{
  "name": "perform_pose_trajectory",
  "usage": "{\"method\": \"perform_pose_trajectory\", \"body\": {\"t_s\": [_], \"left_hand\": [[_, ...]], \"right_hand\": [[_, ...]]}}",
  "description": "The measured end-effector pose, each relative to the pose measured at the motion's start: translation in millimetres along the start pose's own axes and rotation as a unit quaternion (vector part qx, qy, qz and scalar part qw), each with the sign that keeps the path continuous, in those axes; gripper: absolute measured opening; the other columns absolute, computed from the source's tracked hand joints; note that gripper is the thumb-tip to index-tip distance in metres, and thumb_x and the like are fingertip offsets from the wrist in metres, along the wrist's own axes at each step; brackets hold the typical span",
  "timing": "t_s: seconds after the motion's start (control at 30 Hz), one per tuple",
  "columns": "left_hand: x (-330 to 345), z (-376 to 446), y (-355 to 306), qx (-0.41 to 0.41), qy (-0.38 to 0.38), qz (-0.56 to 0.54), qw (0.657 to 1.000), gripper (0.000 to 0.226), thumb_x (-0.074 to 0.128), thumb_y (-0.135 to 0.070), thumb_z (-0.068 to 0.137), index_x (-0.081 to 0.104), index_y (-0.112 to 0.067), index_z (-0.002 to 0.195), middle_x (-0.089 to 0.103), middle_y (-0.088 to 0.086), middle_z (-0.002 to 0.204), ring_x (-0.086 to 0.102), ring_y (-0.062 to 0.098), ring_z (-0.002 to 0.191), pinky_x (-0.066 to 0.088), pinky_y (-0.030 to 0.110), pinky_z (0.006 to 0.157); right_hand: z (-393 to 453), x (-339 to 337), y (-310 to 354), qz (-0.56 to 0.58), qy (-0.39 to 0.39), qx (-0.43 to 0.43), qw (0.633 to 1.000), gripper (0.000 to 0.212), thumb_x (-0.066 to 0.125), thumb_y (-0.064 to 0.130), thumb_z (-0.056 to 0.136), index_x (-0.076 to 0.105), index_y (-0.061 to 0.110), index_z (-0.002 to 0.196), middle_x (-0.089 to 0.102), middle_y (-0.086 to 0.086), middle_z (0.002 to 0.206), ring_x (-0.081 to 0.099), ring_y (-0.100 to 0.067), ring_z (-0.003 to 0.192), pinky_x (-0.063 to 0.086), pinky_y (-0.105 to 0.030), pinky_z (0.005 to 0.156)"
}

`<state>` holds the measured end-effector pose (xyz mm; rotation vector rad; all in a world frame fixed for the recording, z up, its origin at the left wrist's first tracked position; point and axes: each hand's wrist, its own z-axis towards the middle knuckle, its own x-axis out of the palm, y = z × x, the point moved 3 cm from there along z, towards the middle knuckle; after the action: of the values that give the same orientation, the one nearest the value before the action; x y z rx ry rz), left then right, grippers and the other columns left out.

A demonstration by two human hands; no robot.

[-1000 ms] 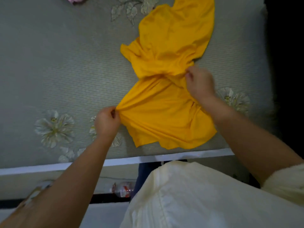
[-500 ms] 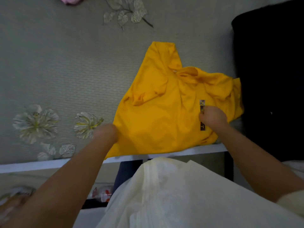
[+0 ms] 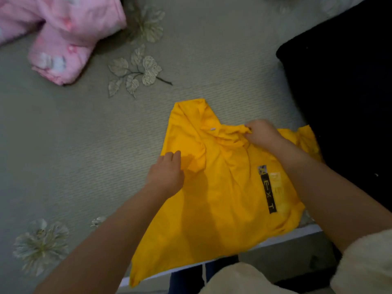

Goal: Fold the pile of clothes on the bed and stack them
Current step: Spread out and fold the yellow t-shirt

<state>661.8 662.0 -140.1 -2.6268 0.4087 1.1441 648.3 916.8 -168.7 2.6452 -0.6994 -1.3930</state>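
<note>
A yellow shirt (image 3: pixel 224 194) with a black printed strip lies front up on the bed (image 3: pixel 84 145), its hem hanging over the near edge. My left hand (image 3: pixel 167 175) holds the shirt's left sleeve, fingers curled into the cloth. At the collar, my right hand (image 3: pixel 262 132) pinches the bunched neckline. The right sleeve is crumpled behind my right forearm.
A pink patterned garment (image 3: pixel 61 37) lies crumpled at the far left of the bed. A black cloth mass (image 3: pixel 343 98) covers the bed's right side. The white bed edge (image 3: pixel 305 231) runs along the bottom, with the floor below.
The shirt was dragged toward the near edge and spread front up. My right hand went from the print up to the collar. My left hand moved from the hem to the sleeve.
</note>
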Motion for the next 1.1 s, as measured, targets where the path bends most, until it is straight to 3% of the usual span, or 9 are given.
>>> {"method": "perform_pose_trajectory", "body": {"t_s": [0.1, 0.23, 0.37, 0.47, 0.63, 0.8, 0.87, 0.97, 1.1], "left_hand": [[-7.5, 25.5, -6.9, 0.018, -0.011, -0.019, 1.0, 0.066, 0.042, -0.013, 0.093, 0.003, -0.011, 0.147, 0.011, 0.009, 0.153, 0.02, 0.026, 0.138, 0.026, 0.037, 0.107], [-29.3, 63.9, -34.2, 0.13, -0.072, -0.104, 0.983, 0.082, 0.051, 0.003, 0.079, 0.008, -0.019, 0.146, -0.001, 0.008, 0.155, 0.004, 0.023, 0.143, 0.011, 0.03, 0.113], [-26.9, 85.0, -65.6, 0.19, -0.018, 0.084, 0.978, 0.05, 0.045, -0.012, 0.089, 0.04, -0.03, 0.136, 0.02, -0.002, 0.153, 0.005, 0.018, 0.143, 0.005, 0.046, 0.113], [-22.5, 87.9, -67.6, 0.182, 0.022, 0.13, 0.975, 0.032, 0.042, -0.014, 0.091, 0.053, -0.016, 0.121, 0.048, 0.004, 0.133, 0.033, 0.018, 0.131, 0.009, 0.046, 0.112], [-57.3, 65.1, -33.5, 0.176, -0.06, -0.126, 0.975, 0.028, 0.054, -0.017, 0.086, 0.057, 0.01, 0.091, 0.058, 0.028, 0.097, 0.054, 0.035, 0.095, 0.032, 0.037, 0.076], [-81.6, 11.1, -4.3, 0.192, -0.01, -0.291, 0.937, 0.015, 0.061, -0.005, 0.082, 0.056, -0.017, 0.091, 0.054, -0.011, 0.087, 0.051, -0.021, 0.079, 0.036, 0.005, 0.074], [-87.7, -10.5, 11.3, 0.165, -0.062, -0.31, 0.934, 0.017, 0.055, 0.003, 0.087, 0.056, -0.014, 0.09, 0.053, -0.007, 0.08, 0.053, -0.011, 0.076, 0.036, 0.005, 0.073], [-99.0, -56.9, 38.4, 0.123, -0.201, -0.281, 0.93, 0.026, 0.054, -0.001, 0.089, 0.045, -0.016, 0.07, 0.046, 0.002, 0.066, 0.043, 0.015, 0.067, 0.031, 0.026, 0.061], [-111.3, -148.3, 76.6, 0.081, -0.323, -0.213, 0.919, 0.01, 0.055, -0.009, 0.089, 0.047, -0.013, 0.084, 0.048, 0.011, 0.071, 0.047, 0.025, 0.071, 0.026, 0.029, 0.06]], "right_hand": [[-38.8, -9.0, 10.6, 0.116, 0.055, -0.131, 0.983, 0.014, 0.059, 0.005, 0.085, 0.065, -0.003, 0.094, 0.065, -0.018, 0.095, 0.059, -0.026, 0.093, 0.04, -0.031, 0.075], [-105.7, -9.5, 7.9, 0.189, 0.317, -0.198, 0.908, 0.013, 0.059, 0.004, 0.087, 0.062, -0.008, 0.089, 0.053, 0.005, 0.07, 0.05, 0.011, 0.063, 0.034, -0.009, 0.06], [-131.0, -7.2, -11.6, 0.124, 0.387, -0.188, 0.894, 0.02, 0.054, 0.01, 0.09, 0.065, 0.005, 0.106, 0.058, -0.003, 0.084, 0.045, 0.001, 0.07, 0.034, -0.012, 0.063], [-125.9, -20.4, -34.4, 0.141, 0.302, -0.146, 0.932, 0.01, 0.056, 0.009, 0.089, 0.064, 0.009, 0.082, 0.056, 0.004, 0.073, 0.048, -0.004, 0.066, 0.033, -0.012, 0.061], [-103.7, -41.8, -80.8, 0.102, -0.027, -0.018, 0.994, 0.015, 0.057, 0.004, 0.087, 0.063, -0.009, 0.092, 0.059, -0.026, 0.093, 0.056, -0.036, 0.093, 0.034, -0.033, 0.074], [-105.0, -38.3, -59.5, 0.068, -0.195, 0.055, 0.977, 0.03, 0.049, 0.019, 0.09, 0.065, -0.004, 0.1, 0.058, -0.026, 0.102, 0.05, -0.039, 0.101, 0.035, -0.038, 0.083], [-112.8, -42.8, -32.2, 0.031, -0.248, 0.056, 0.967, 0.026, 0.049, 0.016, 0.09, 0.067, 0.004, 0.105, 0.058, -0.021, 0.108, 0.046, -0.037, 0.106, 0.032, -0.039, 0.087], [-136.4, -61.7, 13.1, 0.004, -0.321, 0.041, 0.946, 0.026, 0.048, 0.017, 0.091, 0.068, 0.01, 0.107, 0.057, -0.016, 0.109, 0.043, -0.033, 0.107, 0.023, -0.037, 0.091], [-206.0, -83.8, 66.6, -0.012, -0.393, 0.004, 0.919, 0.026, 0.046, 0.015, 0.092, 0.069, 0.009, 0.102, 0.059, -0.014, 0.105, 0.045, -0.031, 0.108, 0.012, -0.041, 0.105]]}}
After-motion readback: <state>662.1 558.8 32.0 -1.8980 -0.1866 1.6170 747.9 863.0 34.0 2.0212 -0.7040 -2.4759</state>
